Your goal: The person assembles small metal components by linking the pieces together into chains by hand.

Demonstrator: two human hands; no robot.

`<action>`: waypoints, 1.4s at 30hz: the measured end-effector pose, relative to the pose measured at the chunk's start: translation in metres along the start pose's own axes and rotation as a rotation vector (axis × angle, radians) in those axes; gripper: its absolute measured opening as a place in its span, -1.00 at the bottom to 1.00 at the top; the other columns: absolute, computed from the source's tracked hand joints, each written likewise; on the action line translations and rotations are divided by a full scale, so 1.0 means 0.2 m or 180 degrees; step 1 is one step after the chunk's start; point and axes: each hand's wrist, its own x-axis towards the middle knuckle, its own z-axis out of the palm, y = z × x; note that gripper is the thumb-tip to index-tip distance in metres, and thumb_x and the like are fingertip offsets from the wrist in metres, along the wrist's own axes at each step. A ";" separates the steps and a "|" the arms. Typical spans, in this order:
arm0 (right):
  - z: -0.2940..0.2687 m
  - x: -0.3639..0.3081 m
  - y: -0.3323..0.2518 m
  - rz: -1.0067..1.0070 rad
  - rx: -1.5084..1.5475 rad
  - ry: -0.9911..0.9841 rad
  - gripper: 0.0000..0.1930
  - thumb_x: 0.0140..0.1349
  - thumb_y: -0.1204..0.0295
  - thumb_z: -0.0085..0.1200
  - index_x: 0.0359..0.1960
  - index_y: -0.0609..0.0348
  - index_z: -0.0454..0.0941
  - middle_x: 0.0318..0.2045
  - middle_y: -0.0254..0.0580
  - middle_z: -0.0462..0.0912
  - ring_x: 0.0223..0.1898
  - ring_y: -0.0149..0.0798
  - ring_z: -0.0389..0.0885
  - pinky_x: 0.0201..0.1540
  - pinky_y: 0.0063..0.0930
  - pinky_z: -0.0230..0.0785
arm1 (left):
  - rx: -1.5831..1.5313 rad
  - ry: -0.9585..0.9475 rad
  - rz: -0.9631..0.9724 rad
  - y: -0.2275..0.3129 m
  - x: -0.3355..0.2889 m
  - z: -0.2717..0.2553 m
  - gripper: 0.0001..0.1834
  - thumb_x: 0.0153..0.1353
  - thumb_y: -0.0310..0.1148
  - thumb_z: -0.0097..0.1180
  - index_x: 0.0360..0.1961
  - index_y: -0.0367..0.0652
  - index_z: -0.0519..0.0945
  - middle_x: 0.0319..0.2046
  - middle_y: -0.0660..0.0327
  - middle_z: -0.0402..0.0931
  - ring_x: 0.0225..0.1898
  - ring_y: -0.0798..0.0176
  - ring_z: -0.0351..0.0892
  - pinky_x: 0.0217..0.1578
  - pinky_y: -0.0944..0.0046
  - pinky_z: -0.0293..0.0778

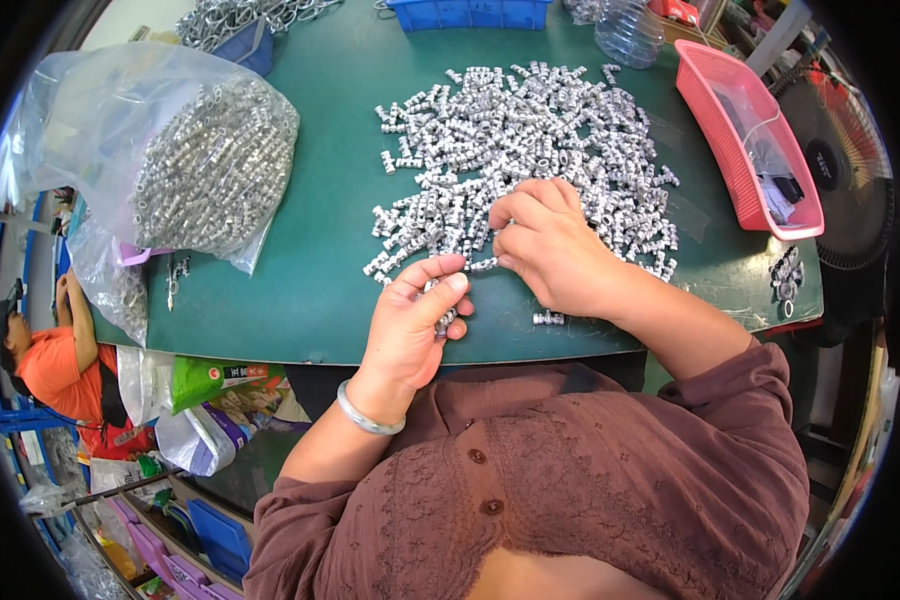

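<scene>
A wide pile of small silver metal fittings (515, 130), short and ribbed like tubes, is spread over the green table. My left hand (415, 310) is closed round several of these fittings, some showing between thumb and fingers. At the pile's near edge, my right hand (550, 245) has its fingers curled and pinched together. One ribbed fitting (482, 264) sits at its fingertips, between both hands; the fingers partly hide the grip. A loose fitting (548, 318) lies just below my right hand, near the table's front edge.
A clear plastic bag (215, 165) full of similar fittings stands at the left. At the right are a pink basket (755, 150) and a small cluster of metal parts (787, 280). A blue bin (470, 14) is at the back. Someone in an orange shirt (62, 370) is at far left.
</scene>
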 end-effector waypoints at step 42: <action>0.02 0.01 0.03 -0.0142 0.0408 0.0077 -0.84 0.02 0.52 0.08 -0.31 0.17 0.51 -0.07 -0.15 0.44 0.08 -0.04 0.27 0.10 -0.13 0.09 | -0.0024 -0.0109 -0.0146 0.00 0.01 0.01 -0.85 0.24 -0.41 0.02 -0.19 -0.19 0.51 -0.45 0.26 0.45 -0.48 0.39 0.41 -0.59 0.50 0.28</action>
